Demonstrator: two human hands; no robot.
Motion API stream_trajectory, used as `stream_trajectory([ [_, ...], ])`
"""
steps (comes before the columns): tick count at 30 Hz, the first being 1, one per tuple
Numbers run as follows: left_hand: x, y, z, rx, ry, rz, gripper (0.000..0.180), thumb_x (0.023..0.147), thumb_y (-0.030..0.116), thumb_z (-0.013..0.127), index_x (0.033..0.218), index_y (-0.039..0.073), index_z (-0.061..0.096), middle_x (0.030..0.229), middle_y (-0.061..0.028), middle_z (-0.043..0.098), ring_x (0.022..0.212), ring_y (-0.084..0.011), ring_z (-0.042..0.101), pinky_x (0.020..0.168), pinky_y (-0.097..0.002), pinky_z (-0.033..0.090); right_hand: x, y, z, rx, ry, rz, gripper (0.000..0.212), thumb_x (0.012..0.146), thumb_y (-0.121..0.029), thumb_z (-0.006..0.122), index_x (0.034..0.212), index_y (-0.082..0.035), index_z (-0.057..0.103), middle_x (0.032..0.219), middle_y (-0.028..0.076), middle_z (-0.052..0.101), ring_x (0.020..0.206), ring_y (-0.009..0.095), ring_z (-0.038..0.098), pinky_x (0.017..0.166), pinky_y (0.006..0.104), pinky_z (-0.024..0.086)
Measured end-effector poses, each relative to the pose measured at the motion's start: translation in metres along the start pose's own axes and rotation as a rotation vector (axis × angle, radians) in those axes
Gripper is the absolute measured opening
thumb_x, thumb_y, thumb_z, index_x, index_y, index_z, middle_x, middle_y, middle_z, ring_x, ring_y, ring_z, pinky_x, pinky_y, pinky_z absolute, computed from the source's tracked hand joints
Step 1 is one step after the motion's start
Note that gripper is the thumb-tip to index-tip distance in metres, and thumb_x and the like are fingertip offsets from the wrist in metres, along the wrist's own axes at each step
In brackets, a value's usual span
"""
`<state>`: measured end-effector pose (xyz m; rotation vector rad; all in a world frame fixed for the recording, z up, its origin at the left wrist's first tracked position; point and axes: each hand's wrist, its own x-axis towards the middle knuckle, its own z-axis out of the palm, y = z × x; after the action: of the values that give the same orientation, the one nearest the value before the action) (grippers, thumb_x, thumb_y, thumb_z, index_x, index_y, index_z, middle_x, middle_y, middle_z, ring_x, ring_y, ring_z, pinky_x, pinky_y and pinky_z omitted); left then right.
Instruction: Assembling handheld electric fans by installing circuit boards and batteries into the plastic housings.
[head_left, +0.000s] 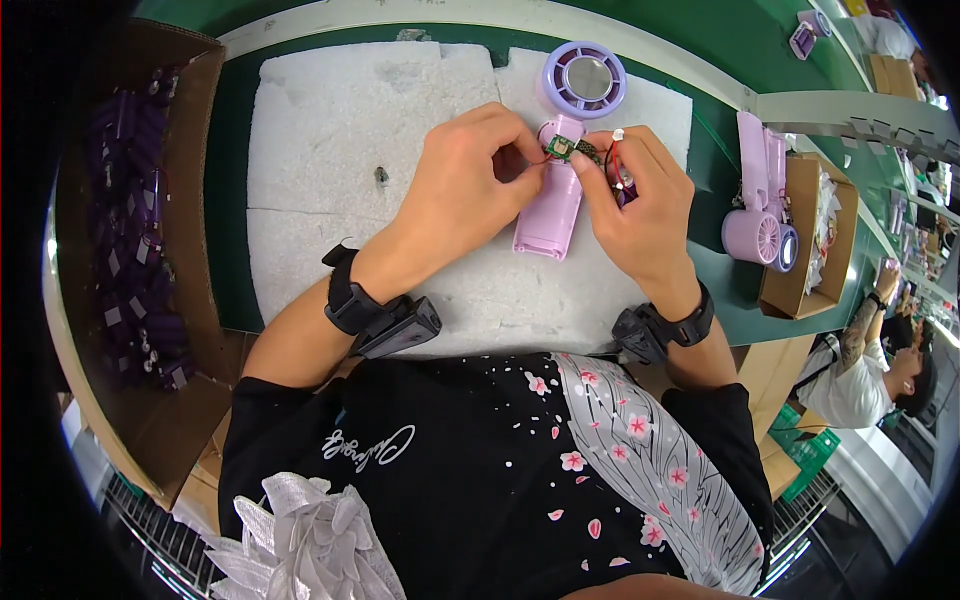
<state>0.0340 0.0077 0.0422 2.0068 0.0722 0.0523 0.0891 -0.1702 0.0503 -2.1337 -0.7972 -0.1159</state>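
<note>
A handheld fan [583, 80] in pink and lilac lies on the white foam sheet, its round head away from me and its open handle shell [548, 215] toward me. Over the neck of the fan sits a small green circuit board [562, 148]. My right hand [645, 205] grips the board's right side between thumb and fingers. Red and black wires with a white plug [618, 134] rise between its fingers, and a dark purple cell [624, 192] partly shows under the palm. My left hand [470, 180] is closed in a pinch at a thin red wire beside the board.
On the left stands a cardboard box [190, 260] of purple battery cells [125, 230]. To the right lie more fan parts [755, 230] beside a small carton [800, 280] with white pieces. Another person [860, 370] sits farther right. The foam sheet [330, 130] covers the green bench.
</note>
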Motion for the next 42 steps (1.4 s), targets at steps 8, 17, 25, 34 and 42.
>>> stream_trajectory([
  [8, 0.001, -0.002, -0.01, -0.06, -0.102, 0.033, 0.007, 0.075, -0.002, 0.071, 0.08, -0.004, 0.067, 0.092, -0.0076, 0.062, 0.077, -0.0154, 0.063, 0.068, -0.0241, 0.05, -0.002, -0.004, 0.003, -0.005, -0.023, 0.026, 0.011, 0.081, -0.005, 0.071, 0.086, 0.002, 0.064, 0.075, 0.01, 0.056, 0.058, 0.02, 0.051, 0.054, 0.0301, 0.042],
  [17, 0.003, -0.007, -0.009, -0.227, -0.168, -0.062, 0.023, 0.076, -0.004, 0.069, 0.096, 0.002, 0.058, 0.092, -0.0062, 0.062, 0.076, -0.0091, 0.058, 0.067, -0.0243, 0.05, -0.003, -0.004, 0.004, -0.041, -0.064, -0.035, 0.013, 0.08, -0.005, 0.072, 0.087, 0.002, 0.064, 0.077, 0.01, 0.058, 0.063, 0.023, 0.056, 0.057, 0.0315, 0.044],
  [25, 0.004, 0.005, -0.006, -0.16, -0.169, -0.093, 0.029, 0.078, -0.001, 0.066, 0.104, 0.005, 0.054, 0.08, -0.0034, 0.06, 0.067, -0.0068, 0.055, 0.063, -0.023, 0.047, -0.006, -0.003, 0.004, -0.041, -0.078, -0.059, 0.015, 0.077, -0.001, 0.073, 0.091, -0.001, 0.067, 0.085, 0.008, 0.061, 0.069, 0.021, 0.059, 0.059, 0.0296, 0.047],
  [34, 0.004, 0.003, -0.003, -0.113, -0.145, -0.071, 0.029, 0.079, 0.002, 0.066, 0.106, 0.005, 0.055, 0.075, -0.004, 0.059, 0.064, -0.0081, 0.056, 0.061, -0.0241, 0.047, -0.005, -0.004, 0.007, -0.07, 0.057, -0.045, 0.019, 0.074, -0.003, 0.078, 0.091, -0.005, 0.071, 0.089, 0.007, 0.064, 0.065, 0.016, 0.059, 0.055, 0.0259, 0.046],
  [42, 0.004, 0.002, -0.002, -0.157, -0.147, -0.058, 0.029, 0.079, 0.001, 0.065, 0.107, 0.003, 0.055, 0.08, -0.0059, 0.061, 0.071, -0.0106, 0.061, 0.068, -0.026, 0.051, -0.002, -0.004, 0.008, -0.086, 0.106, -0.085, 0.02, 0.07, -0.004, 0.08, 0.087, -0.006, 0.07, 0.084, 0.006, 0.065, 0.067, 0.019, 0.059, 0.056, 0.0285, 0.048],
])
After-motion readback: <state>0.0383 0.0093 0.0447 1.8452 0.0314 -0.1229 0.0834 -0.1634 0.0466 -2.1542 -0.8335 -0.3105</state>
